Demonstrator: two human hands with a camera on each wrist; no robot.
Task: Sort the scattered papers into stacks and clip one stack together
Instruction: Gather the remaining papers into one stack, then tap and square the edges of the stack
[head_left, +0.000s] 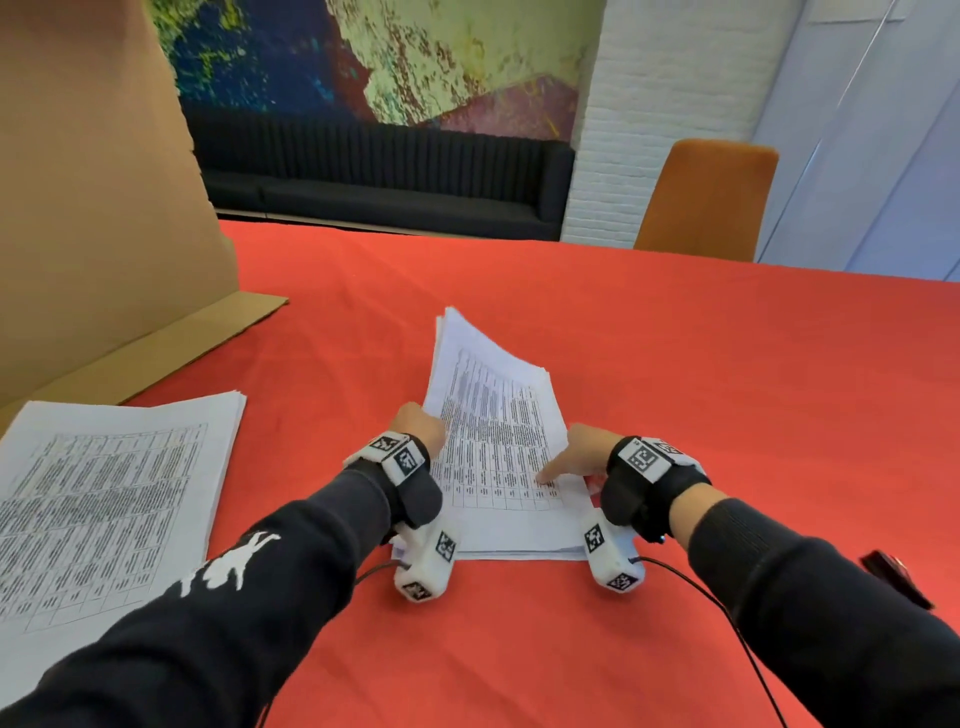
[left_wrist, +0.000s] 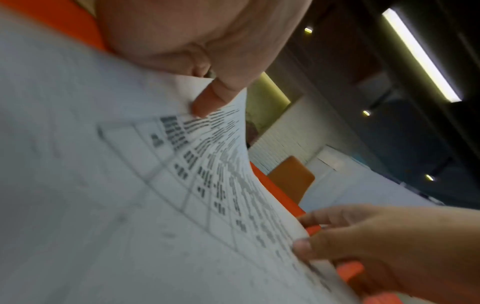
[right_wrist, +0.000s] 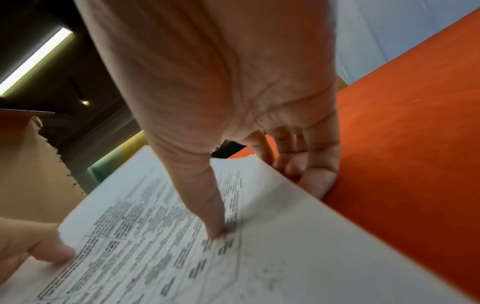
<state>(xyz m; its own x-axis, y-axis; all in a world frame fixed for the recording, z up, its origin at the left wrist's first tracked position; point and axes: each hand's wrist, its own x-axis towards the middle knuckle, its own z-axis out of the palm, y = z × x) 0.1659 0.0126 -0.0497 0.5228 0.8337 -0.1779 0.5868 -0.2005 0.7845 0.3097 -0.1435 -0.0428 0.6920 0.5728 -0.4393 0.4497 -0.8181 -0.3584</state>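
Both hands (head_left: 418, 423) grip stack's (head_left: 498, 441) side edges.

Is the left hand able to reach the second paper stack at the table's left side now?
Probably yes, but not freely: the left hand grips the middle stack. Nothing lies between it and the left stack.

Head view high, facing down-forward; wrist views low, close, opposite sides of one shared paper stack (head_left: 498, 457).
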